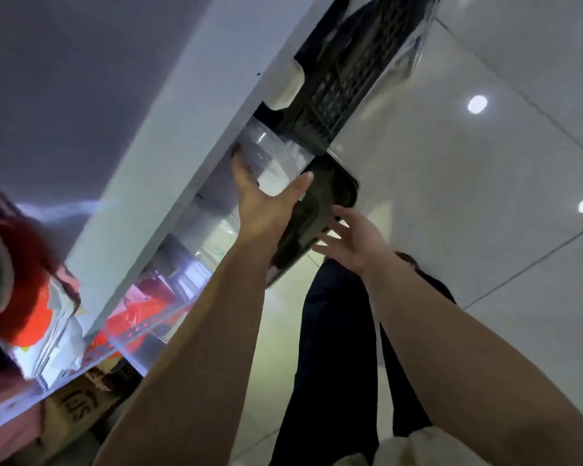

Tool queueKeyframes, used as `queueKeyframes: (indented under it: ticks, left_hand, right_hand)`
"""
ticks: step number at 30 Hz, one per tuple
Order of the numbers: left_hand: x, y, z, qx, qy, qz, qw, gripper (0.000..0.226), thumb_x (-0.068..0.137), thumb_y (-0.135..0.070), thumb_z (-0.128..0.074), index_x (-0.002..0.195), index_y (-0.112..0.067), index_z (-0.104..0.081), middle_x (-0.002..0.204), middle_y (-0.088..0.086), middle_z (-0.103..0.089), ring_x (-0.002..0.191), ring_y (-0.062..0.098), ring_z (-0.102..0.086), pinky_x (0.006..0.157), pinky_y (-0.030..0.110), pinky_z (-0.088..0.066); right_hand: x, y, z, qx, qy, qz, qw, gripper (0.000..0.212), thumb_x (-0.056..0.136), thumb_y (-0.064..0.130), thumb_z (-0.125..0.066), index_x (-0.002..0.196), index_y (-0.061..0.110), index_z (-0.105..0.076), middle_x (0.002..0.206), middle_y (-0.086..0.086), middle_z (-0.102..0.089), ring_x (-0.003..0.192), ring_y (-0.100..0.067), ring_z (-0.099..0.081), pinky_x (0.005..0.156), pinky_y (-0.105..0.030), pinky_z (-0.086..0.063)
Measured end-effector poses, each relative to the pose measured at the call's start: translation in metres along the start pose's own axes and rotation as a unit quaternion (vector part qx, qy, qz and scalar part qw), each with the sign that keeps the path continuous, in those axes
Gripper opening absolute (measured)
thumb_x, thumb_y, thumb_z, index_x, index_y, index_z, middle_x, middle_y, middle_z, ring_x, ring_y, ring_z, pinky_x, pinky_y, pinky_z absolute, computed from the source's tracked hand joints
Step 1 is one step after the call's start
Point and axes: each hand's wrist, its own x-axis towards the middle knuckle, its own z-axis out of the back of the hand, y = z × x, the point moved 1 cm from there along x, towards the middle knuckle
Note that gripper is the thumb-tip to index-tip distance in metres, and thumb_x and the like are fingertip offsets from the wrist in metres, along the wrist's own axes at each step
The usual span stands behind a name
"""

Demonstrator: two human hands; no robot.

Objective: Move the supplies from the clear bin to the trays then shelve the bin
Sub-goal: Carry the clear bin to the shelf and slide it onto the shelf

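Note:
The camera looks steeply upward. The clear bin (pixel 276 153) sits high up at the edge of the white shelf board (pixel 155 129), one end sticking out. My left hand (pixel 266 203) reaches up and grips that end, thumb on one side and fingers on the other. Right under the bin is a dark tray-like piece with a rounded corner (pixel 330 193). My right hand (pixel 350 240) is raised beside it with fingers spread, fingertips at its edge, holding nothing. What is inside the bin cannot be made out.
A black lattice crate (pixel 344 79) rests on the same shelf beyond the bin. Lower shelves at left hold red-orange packets (pixel 31 314) and a cardboard box (pixel 78 405). A person in dark clothes (pixel 337 331) stands close by. Ceiling panels with round lights (pixel 477 104) are overhead.

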Motion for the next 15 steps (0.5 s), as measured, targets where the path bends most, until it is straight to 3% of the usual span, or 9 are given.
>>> queueKeyframes:
  ticks: [3, 5, 8, 9, 11, 13, 15]
  left_hand:
    - [0.029, 0.001, -0.027, -0.008, -0.050, -0.010, 0.999, 0.118, 0.057, -0.054, -0.082, 0.144, -0.043, -0.004, 0.154, -0.001, -0.024, 0.132, 0.011, -0.035, 0.097, 0.024, -0.040]
    - [0.045, 0.005, -0.036, -0.049, -0.088, 0.009, 0.995, 0.106, 0.062, -0.048, -0.079, 0.144, -0.038, -0.012, 0.149, 0.004, -0.033, 0.123, 0.015, -0.047, 0.089, 0.025, -0.048]
    - [0.052, 0.018, -0.024, -0.047, -0.122, 0.074, 0.989, 0.087, 0.063, -0.036, -0.065, 0.138, -0.005, -0.034, 0.128, 0.016, -0.055, 0.099, 0.019, -0.064, 0.074, 0.036, -0.056]
    - [0.047, 0.027, -0.014, -0.057, -0.120, 0.084, 0.988, 0.081, 0.062, -0.032, -0.064, 0.133, 0.000, -0.041, 0.120, 0.013, -0.060, 0.092, 0.016, -0.065, 0.068, 0.033, -0.055]
    - [0.029, 0.047, 0.006, -0.104, -0.088, 0.061, 0.989, 0.068, 0.065, -0.018, -0.064, 0.128, 0.001, -0.048, 0.121, 0.009, -0.060, 0.098, 0.016, -0.063, 0.076, 0.034, -0.056]
    - [0.011, 0.060, 0.025, -0.198, -0.063, 0.024, 0.978, 0.072, 0.068, 0.003, -0.057, 0.135, -0.018, -0.044, 0.134, 0.010, -0.054, 0.117, 0.023, -0.057, 0.090, 0.048, -0.048]
    - [0.009, 0.073, 0.035, -0.262, -0.050, -0.006, 0.964, 0.086, 0.064, 0.018, -0.050, 0.133, -0.033, -0.042, 0.137, 0.006, -0.053, 0.124, 0.025, -0.053, 0.099, 0.062, -0.038]
  right_hand:
    - [0.040, -0.010, -0.001, 0.006, 0.026, -0.040, 0.999, 0.035, 0.093, 0.024, -0.053, 0.126, 0.014, -0.045, 0.125, -0.011, -0.048, 0.125, -0.043, -0.038, 0.095, -0.064, -0.040]
    - [0.065, -0.016, -0.005, 0.035, 0.038, -0.055, 0.997, 0.050, 0.093, 0.029, -0.053, 0.139, 0.017, -0.037, 0.140, -0.015, -0.039, 0.133, -0.046, -0.029, 0.093, -0.065, -0.038]
    - [0.102, -0.023, -0.016, 0.082, 0.049, -0.070, 0.993, 0.063, 0.091, 0.041, -0.054, 0.145, 0.025, -0.028, 0.153, -0.016, -0.022, 0.138, -0.050, -0.015, 0.095, -0.070, -0.034]
    - [0.112, -0.024, -0.019, 0.097, 0.047, -0.073, 0.991, 0.064, 0.090, 0.042, -0.055, 0.145, 0.024, -0.028, 0.152, -0.018, -0.024, 0.137, -0.051, -0.019, 0.092, -0.071, -0.036]
    - [0.130, -0.029, -0.025, 0.143, 0.057, -0.080, 0.985, 0.062, 0.090, 0.040, -0.057, 0.142, 0.016, -0.033, 0.143, -0.022, -0.039, 0.127, -0.051, -0.039, 0.089, -0.067, -0.044]
    - [0.142, -0.036, -0.031, 0.203, 0.075, -0.089, 0.972, 0.053, 0.090, 0.034, -0.058, 0.131, 0.004, -0.044, 0.127, -0.026, -0.055, 0.108, -0.046, -0.059, 0.088, -0.059, -0.049]
    - [0.153, -0.047, -0.033, 0.193, 0.066, -0.083, 0.975, 0.048, 0.090, 0.026, -0.059, 0.130, 0.001, -0.048, 0.121, -0.022, -0.059, 0.096, -0.038, -0.066, 0.081, -0.049, -0.055]
